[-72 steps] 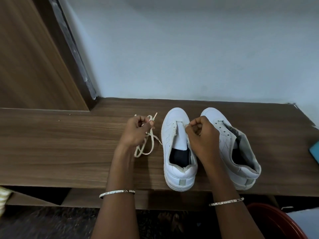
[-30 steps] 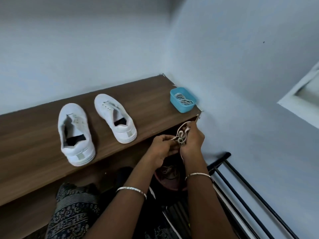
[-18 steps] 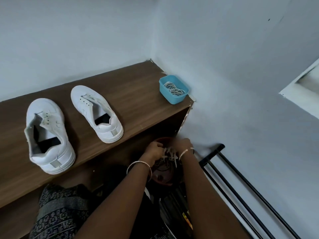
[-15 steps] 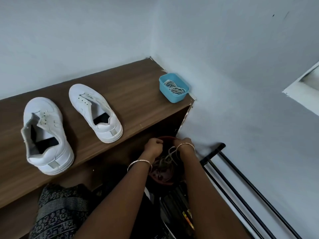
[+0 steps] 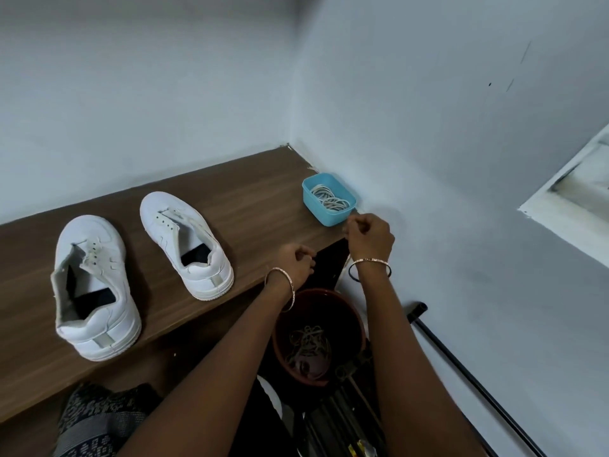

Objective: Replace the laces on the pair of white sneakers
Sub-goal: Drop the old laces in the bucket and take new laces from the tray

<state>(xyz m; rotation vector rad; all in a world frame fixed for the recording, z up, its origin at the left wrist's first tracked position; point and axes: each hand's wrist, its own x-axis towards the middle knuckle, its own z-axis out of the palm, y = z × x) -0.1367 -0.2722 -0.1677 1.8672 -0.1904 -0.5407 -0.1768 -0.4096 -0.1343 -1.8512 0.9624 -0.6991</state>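
The two white sneakers stand side by side on the brown wood-grain counter (image 5: 253, 192), heels toward the camera and eyelets bare: the left sneaker (image 5: 95, 288) nearer the front edge, the right sneaker (image 5: 184, 245) a little further back. Coiled white laces (image 5: 329, 199) lie in a small blue tub (image 5: 324, 219) at the counter's far right corner, against the side wall (image 5: 461, 159).

The right hand (image 5: 370, 239) hovers just beside the tub, thumb and forefinger drawn together; I cannot tell if they pinch anything. The left hand (image 5: 293, 258) sits over the counter's front edge, fingers curled in, with nothing visible in it.

Below them, a dark red bucket (image 5: 349, 311) holds a tangle of laces (image 5: 308, 344). Pale blue-white walls meet in a corner (image 5: 295, 94) behind the counter, and black rods (image 5: 461, 374) run along the floor at right.
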